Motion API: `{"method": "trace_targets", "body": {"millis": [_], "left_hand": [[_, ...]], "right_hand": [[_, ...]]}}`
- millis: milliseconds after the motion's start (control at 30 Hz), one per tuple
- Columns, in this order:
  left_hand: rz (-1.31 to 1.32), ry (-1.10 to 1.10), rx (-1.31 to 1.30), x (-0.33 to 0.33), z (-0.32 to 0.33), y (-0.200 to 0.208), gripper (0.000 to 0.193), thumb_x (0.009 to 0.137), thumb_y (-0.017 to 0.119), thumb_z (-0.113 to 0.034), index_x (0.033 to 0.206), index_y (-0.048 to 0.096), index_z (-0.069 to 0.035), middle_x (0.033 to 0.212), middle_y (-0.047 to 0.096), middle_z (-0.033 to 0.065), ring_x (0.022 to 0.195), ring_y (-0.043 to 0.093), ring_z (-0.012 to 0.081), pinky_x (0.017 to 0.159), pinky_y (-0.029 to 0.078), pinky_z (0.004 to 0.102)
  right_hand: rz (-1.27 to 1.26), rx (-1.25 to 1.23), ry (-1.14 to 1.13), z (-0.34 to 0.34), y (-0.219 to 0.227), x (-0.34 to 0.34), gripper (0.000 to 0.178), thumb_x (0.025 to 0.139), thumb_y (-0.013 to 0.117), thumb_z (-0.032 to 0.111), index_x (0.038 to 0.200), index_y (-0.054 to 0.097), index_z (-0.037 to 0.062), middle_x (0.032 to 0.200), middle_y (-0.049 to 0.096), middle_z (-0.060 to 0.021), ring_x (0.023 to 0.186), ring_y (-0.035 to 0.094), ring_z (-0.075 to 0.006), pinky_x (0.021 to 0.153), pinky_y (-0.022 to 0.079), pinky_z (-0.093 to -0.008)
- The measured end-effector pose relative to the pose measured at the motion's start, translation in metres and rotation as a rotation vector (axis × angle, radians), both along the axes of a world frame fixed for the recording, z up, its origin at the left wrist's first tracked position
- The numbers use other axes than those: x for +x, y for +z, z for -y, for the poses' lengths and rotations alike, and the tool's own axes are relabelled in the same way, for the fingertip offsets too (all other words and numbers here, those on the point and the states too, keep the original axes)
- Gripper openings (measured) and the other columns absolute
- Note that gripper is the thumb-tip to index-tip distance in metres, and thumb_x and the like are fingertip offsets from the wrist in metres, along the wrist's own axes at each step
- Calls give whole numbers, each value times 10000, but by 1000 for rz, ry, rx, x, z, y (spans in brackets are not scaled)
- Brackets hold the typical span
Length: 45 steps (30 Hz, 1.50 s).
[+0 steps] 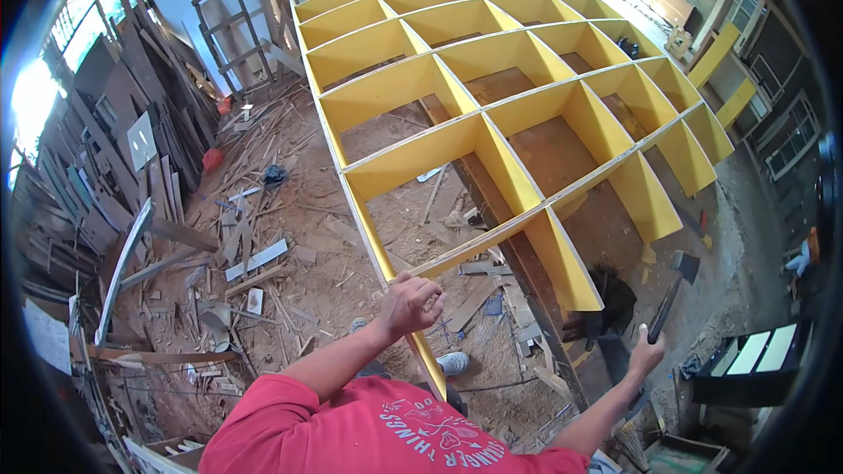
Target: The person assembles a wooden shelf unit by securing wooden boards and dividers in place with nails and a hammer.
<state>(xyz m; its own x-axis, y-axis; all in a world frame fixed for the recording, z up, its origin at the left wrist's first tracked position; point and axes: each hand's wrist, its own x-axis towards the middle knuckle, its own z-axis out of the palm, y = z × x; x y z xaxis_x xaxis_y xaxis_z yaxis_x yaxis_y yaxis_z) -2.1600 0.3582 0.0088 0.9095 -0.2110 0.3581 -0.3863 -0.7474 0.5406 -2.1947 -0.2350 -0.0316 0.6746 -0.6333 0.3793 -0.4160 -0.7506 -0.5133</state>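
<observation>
One hammer (right hand)

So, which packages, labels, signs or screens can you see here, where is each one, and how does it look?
Grey flat board: leaning on the dark wood pile at the left, roughly square, perhaps a sign; too small to tell.
White sheet: lower left edge, pale, rectangular, maybe paper.
Boxes, labels or screens: none visible around the yellow grid frame.

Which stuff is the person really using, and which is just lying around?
In use:
left hand on the yellow grid frame
right hand holding a hammer

Lying about:
wood scraps
ladder
stacked boards
</observation>
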Motion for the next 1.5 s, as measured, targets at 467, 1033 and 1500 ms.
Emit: {"method": "trace_targets", "body": {"millis": [467, 1033, 1500], "left_hand": [[-361, -501, -485, -2, -142, -4, 158, 1021, 706, -190, 1139, 746, -92, 885, 740, 166, 795, 725, 379, 707, 575, 447], [-654, 42, -966, 204, -456, -38, 436, 1162, 475, -331, 1344, 682, 7, 739, 536, -51, 665, 507, 51, 631, 442, 238], [-645, 538, -1430, 489, -617, -73, 415, 1175, 376, -261, 1449, 541, 4, 1203, 741, 162, 1021, 743, 286, 912, 621, 436]], "right_hand": [[85, 396, 261, -453, 126, 6, 329, 857, 879, 213, 915, 640, -5, 785, 590, -32, 727, 518, -160, 699, 456, -351], [-70, 712, 260, -667, 183, 160, 252, 919, 828, 204, 933, 674, 5, 690, 576, 20, 565, 524, -74, 530, 412, -292], [-305, 825, 441, -734, 162, 394, 329, 908, 817, 227, 1068, 709, -39, 730, 625, -17, 628, 566, -108, 587, 475, -319]]}}
